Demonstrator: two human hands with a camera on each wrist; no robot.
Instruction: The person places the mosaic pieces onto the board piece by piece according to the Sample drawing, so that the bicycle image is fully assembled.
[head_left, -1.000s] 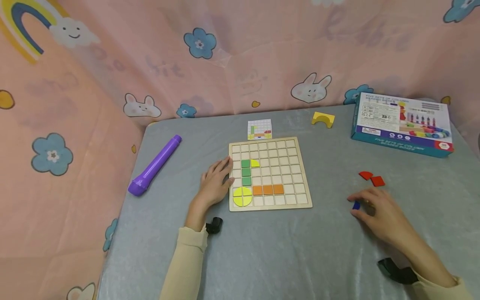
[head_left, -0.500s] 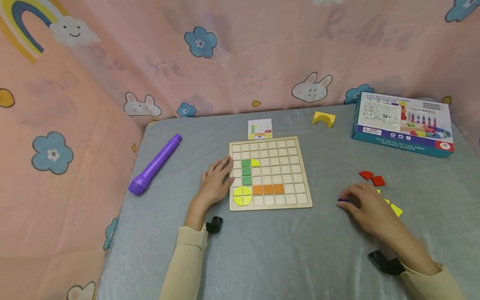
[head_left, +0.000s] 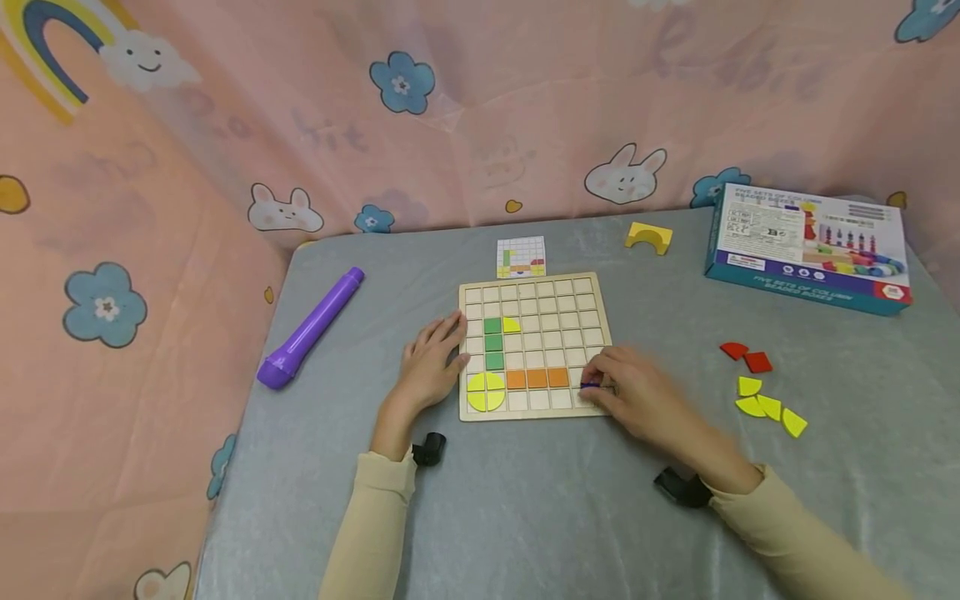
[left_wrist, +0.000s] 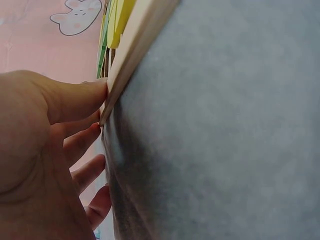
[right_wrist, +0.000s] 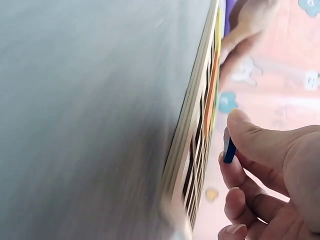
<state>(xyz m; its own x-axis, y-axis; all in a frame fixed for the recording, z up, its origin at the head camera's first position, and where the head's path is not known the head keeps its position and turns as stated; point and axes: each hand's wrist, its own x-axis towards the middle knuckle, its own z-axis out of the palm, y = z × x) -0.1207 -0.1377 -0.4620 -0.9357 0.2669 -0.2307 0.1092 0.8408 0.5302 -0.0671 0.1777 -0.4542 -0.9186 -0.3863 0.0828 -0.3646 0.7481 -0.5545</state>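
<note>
A wooden grid board (head_left: 540, 415) lies on the grey cloth. Three green squares (head_left: 492, 342), a row of three orange squares (head_left: 537, 378) and a yellow quarter-circle (head_left: 511, 326) sit in its cells. More yellow quarters form a circle (head_left: 477, 382) at its lower left. My left hand (head_left: 431, 367) rests along the board's left edge, the thumb (left_wrist: 80, 100) touching that edge. Over the lower right cells, my right hand (head_left: 648, 396) pinches a small blue tile (right_wrist: 229, 150) between thumb and finger. The tile stands edge-on and its full outline is hidden.
A printed pattern card (head_left: 521, 257) lies behind the board. Two red tiles (head_left: 758, 362) and several yellow quarter tiles (head_left: 768, 407) lie to the right. Farther out are a yellow arch block (head_left: 648, 237), a toy box (head_left: 810, 250) and a purple microphone (head_left: 311, 327).
My right hand has carried the blue tile leftward from beside the loose tiles to above the board, uncovering the yellow quarters. The left hand has stayed at the board's edge.
</note>
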